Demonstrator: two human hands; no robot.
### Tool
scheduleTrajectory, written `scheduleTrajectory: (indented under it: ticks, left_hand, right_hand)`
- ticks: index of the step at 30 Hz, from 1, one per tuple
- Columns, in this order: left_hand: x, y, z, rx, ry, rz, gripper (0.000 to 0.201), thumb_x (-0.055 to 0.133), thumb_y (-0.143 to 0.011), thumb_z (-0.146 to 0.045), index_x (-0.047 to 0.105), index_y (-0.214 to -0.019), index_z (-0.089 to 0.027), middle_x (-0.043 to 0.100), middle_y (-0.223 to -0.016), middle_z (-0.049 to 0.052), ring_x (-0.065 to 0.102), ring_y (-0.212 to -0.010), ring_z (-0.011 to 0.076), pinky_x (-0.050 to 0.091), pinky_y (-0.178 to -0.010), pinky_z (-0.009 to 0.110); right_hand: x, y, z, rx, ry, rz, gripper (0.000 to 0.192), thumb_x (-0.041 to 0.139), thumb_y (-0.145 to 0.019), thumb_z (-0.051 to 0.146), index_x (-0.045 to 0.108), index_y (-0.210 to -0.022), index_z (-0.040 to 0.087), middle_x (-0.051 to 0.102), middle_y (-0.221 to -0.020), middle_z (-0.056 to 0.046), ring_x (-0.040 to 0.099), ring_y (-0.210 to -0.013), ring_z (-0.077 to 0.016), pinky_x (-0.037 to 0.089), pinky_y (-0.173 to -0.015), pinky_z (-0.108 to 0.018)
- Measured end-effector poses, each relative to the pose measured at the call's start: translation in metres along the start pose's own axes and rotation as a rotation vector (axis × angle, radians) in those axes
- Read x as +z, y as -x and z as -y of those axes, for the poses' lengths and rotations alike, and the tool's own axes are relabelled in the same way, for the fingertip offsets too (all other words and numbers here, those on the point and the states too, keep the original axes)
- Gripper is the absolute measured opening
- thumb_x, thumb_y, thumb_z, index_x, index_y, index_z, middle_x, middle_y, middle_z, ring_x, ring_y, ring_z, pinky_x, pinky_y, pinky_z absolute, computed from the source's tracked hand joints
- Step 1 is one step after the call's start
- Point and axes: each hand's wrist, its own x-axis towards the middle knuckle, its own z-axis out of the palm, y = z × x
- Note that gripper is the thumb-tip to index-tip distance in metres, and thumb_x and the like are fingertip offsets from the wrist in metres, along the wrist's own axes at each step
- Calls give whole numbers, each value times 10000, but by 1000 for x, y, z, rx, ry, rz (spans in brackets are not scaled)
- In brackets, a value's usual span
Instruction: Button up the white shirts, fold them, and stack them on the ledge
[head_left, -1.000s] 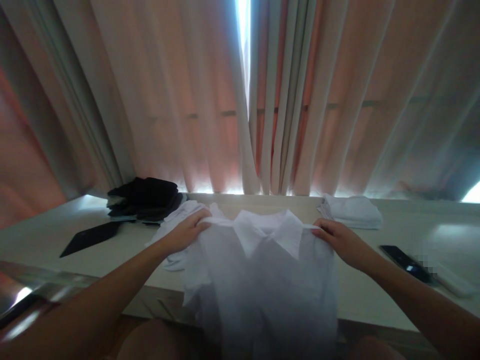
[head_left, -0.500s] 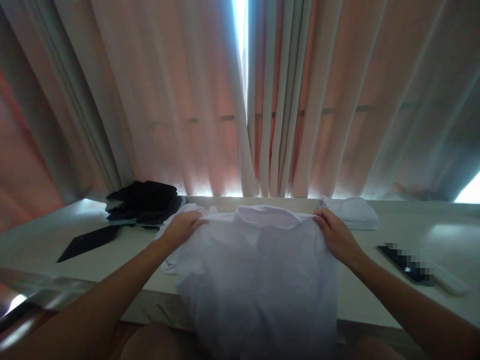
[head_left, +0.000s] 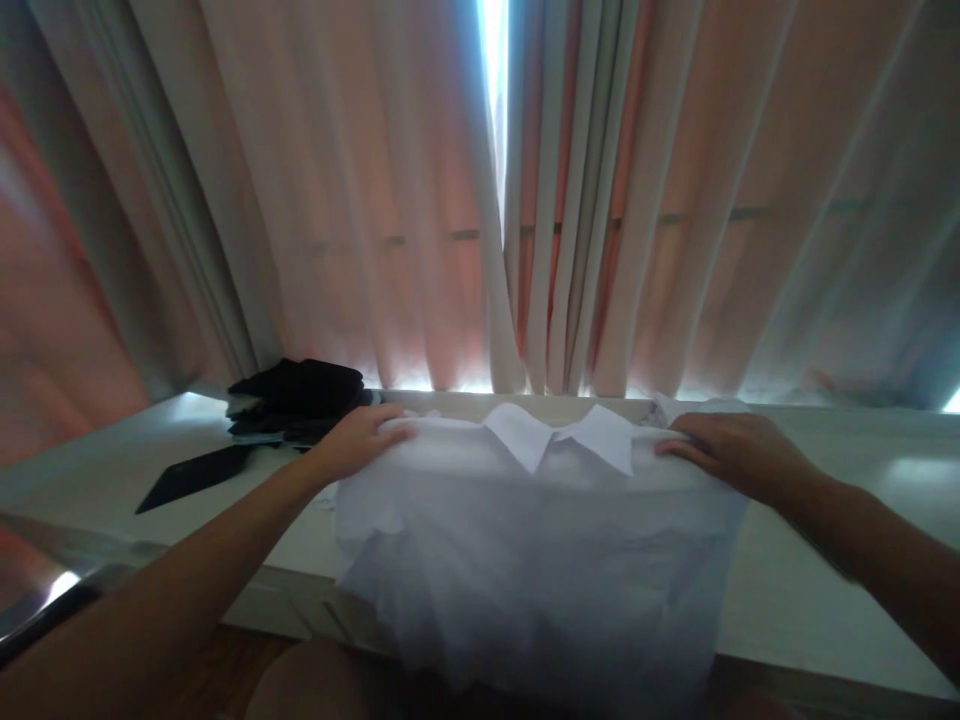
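White shirt now lies collar-up on the table, front face showing, w/ its lower part hanging over the near edge toward the person's lap. A sec ago it was held up off the surface by the shoulders, and half a sec ago the collar was rolled under; now the collar is spread open w/ both points showing, at the far edge of the shirt, just short of the curtains.

Left hand rests flat on the shirt's left shoulder, fingers stretched out, not pinching, pressing cloth down. Right hand does the same on the shirt's right shoulder, palm down, fingers spread, no grip visible. So both went from holding the fabric to lying open on top of it. Judging by that, the laying-out step looks done and the smoothing is in hand; the shirt body is rumpled below the collar, w/ folds near its left edge.

Left of the shirt: stack of dark clothes near the curtains, touching or just beside the shirt's left sleeve, can't tell which. A flat black thing lies left of the shirt, nearer than that stack. A bit of white cloth peeks out behind the shirt's right shoulder, mostly hidden by the right hand
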Motion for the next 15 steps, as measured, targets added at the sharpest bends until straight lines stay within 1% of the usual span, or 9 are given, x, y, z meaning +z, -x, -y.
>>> scheduleTrajectory:
  ticks: [2,4,7,9,11,13,15]
  left_hand:
    - [-10,1,-9,-9,62,89,438,506,-908,-569,708,-1049,-206,723,-1107,64,645,-1033,266,463,-979,364]
    - [-13,5,-14,-34,128,148,434,495,-906,-569,684,-1026,-197,710,-1040,66,640,-964,249,497,-893,345]
    - [-8,14,-10,-94,136,149,417,493,-888,-579,634,-960,-193,661,-897,42,609,-840,219,507,-754,301]
    - [-1,16,0,-114,97,135,386,512,-877,-563,619,-947,-198,641,-868,28,597,-818,208,496,-722,281]
    - [4,11,13,-95,52,143,351,527,-874,-530,629,-932,-200,648,-870,24,599,-830,207,489,-729,272]
    - [5,-3,29,-60,4,184,331,530,-874,-504,652,-863,-197,661,-843,22,606,-820,205,480,-731,265]
    - [4,-27,47,-38,-44,214,349,556,-856,-504,654,-737,-191,653,-754,15,602,-747,193,464,-686,256]
  right_hand:
    - [-9,1,0,40,-10,24,453,437,-944,599,698,-959,229,746,-919,-98,690,-842,-307,470,-769,-405]
    - [-16,3,4,114,-151,23,425,405,-968,549,673,-998,221,736,-955,-102,685,-875,-302,486,-789,-406]
    - [-19,12,8,161,-389,55,365,422,-964,525,646,-987,239,716,-979,-87,674,-897,-278,515,-786,-381]
    - [-18,19,6,186,-441,29,350,456,-936,557,633,-957,256,701,-936,-79,663,-851,-270,522,-741,-376]
    - [-16,20,-1,215,-437,-40,373,521,-877,622,614,-922,263,679,-876,-74,645,-785,-264,518,-686,-375]
    - [-11,15,-9,221,-434,-91,417,581,-815,675,601,-882,264,669,-864,-74,635,-765,-262,517,-669,-373]
    - [-3,0,-20,211,-451,-96,440,616,-778,695,597,-845,261,675,-890,-81,643,-809,-270,522,-706,-374]
